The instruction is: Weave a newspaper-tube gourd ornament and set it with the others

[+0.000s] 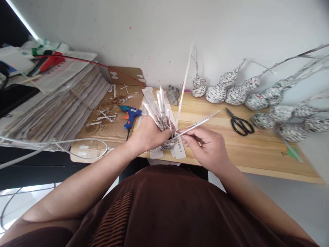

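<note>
My left hand is closed around a bundle of rolled paper strips that rise from a small woven paper piece. Between the thumb and fingers of my right hand is a printed paper strip, which slants up to the right from the woven piece. Another long white strip stands up between my hands. Flat printed paper strips lie under the woven piece. My left fingers partly hide where the strips meet.
A blue glue gun lies left of my hands on cardboard with paper scraps. Black scissors rest on the wooden table. Woven gourd shapes line the wall. A tall paper stack stands at the left.
</note>
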`<state>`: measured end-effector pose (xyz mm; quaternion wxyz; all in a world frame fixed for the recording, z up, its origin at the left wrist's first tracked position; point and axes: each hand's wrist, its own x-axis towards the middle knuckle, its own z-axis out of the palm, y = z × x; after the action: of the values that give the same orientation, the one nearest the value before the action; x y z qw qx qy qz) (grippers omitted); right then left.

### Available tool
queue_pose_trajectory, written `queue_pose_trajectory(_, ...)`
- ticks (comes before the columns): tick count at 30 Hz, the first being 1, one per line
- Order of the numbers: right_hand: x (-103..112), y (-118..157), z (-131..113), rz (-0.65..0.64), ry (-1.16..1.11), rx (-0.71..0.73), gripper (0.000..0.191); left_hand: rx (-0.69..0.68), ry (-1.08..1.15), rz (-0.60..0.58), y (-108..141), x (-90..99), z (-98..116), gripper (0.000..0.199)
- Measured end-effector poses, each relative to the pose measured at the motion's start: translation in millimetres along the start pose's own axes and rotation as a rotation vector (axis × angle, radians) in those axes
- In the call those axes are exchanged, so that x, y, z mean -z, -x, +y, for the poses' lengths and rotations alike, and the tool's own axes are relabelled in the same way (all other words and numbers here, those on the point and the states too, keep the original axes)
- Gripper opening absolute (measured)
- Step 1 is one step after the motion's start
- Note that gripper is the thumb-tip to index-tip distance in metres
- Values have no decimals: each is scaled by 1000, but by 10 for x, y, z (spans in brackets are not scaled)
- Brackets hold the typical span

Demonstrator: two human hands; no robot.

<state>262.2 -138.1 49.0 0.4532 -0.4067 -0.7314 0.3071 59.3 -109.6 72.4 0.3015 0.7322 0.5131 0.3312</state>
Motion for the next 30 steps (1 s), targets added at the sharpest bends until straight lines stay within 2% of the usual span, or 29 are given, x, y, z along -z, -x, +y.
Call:
queue_pose_trajectory(3,-16,15,52,-4,-250,-193,12,30,63,-15,-4,5,-5,6)
queue_pose_trajectory(5,-42,20,88,25,-286,-224,13,32,59,-10,-6,-2,-18,5)
queue_pose_trajectory(7,-57,21,100,39,-223,-166,11,24,41,-8,-8,-11,-30,5)
queue_pose_trajectory(9,-41,13,76,1,-85,-76,8,26,34,-13,-9,-16,-35,6)
queue_pose_trajectory(12,28,-21,1,-81,181,71,14,40,43,-30,-9,-12,-16,6)
queue_pose_trajectory(17,59,-88,-80,-131,532,317,21,52,34,-40,-23,-7,33,7)
queue_pose_trajectory(20,-2,-126,-72,-180,596,375,17,53,-19,-40,-41,-7,31,8)
queue_pose_trajectory(25,-56,-196,-39,-112,591,331,8,73,31,-54,-57,25,9,9)
queue_pose_trajectory(27,-47,-216,-41,-145,610,392,11,80,43,-57,-61,33,7,9)
queue_pose_trajectory(30,-15,-235,-54,-264,683,473,18,82,48,-49,-72,26,-6,7)
